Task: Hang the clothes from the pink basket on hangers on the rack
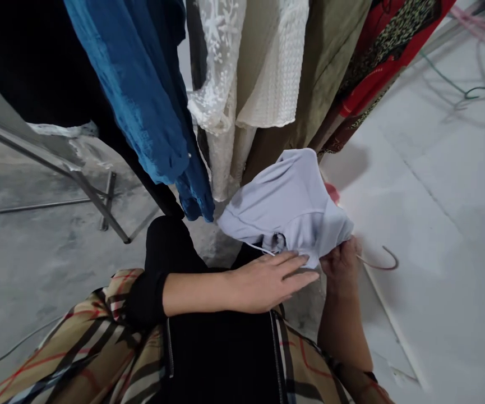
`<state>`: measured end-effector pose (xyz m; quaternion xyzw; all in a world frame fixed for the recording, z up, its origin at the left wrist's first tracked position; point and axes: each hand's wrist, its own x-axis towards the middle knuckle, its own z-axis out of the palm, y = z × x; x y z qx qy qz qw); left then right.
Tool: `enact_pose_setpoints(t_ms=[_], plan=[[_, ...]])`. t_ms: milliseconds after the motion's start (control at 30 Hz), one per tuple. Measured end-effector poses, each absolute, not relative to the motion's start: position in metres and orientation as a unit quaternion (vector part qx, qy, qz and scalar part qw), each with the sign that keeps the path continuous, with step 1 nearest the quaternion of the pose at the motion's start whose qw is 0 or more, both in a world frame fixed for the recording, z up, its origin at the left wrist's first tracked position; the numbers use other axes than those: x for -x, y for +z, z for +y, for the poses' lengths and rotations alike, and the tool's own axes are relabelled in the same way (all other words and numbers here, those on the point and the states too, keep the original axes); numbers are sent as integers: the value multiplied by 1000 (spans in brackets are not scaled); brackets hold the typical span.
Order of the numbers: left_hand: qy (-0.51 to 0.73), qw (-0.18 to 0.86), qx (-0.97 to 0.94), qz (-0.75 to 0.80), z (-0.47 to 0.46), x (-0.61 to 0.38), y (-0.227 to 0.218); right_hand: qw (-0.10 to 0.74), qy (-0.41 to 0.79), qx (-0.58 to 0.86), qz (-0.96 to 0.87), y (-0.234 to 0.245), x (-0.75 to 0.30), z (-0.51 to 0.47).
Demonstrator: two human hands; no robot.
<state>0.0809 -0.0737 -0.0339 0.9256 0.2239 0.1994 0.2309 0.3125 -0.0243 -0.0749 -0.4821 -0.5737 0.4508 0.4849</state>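
A pale lavender garment is bunched in front of me, below a row of hanging clothes. My right hand is closed on its lower right edge, together with a thin pink hanger whose hook sticks out to the right. My left hand lies with fingers stretched flat against the garment's underside, near a thin white drawstring.
Hanging clothes fill the top: a blue garment, white lace, a cream knit, an olive piece, a red patterned one. A metal rack leg stands left. Cables lie on the white floor at right.
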Motion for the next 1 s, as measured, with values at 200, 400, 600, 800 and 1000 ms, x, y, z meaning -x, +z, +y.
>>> enact_pose_setpoints(t_ms=[200, 400, 600, 800, 1000], plan=[[149, 250, -929, 230, -71, -65, -35, 585, 477, 419, -505, -62, -319, -16], [285, 334, -825, 356, -43, -38, -18, 572, 487, 428, -502, -44, -323, -14], [391, 99, -790, 461, -4, -18, 37, 503, 507, 422, -559, -32, -313, -10], [114, -27, -910, 398, -2, -29, 34, 400, 474, 432, -655, -18, -288, -4], [79, 17, -858, 507, -10, -16, 17, 567, 239, 479, -626, -41, -289, -10]])
